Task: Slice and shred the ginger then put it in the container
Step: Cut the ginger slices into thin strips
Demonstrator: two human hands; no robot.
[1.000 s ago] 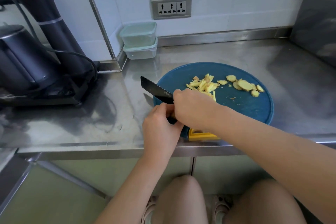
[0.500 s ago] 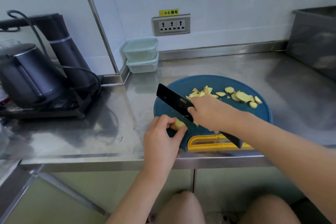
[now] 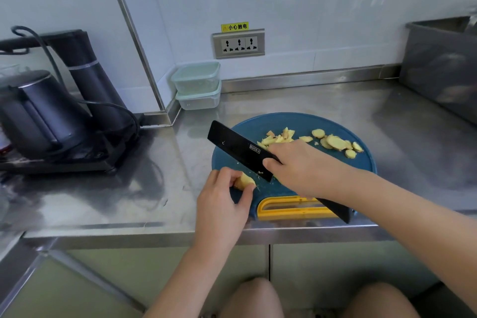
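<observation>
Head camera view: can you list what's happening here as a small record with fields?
Surface: round blue cutting board with yellow handle, on steel counter
Left grip: hand pinches pale yellow ginger chunk on the board
Right grip: hand holds black-bladed knife, blade close to the chunk
Already cut: round ginger slices and ginger shreds at the board's far side
Containers: two stacked clear plastic boxes, lidded, back corner

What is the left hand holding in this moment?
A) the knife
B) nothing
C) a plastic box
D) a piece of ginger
D: the left hand pinches a piece of ginger at the near edge of the cutting board, while the knife is in the right hand.
</observation>
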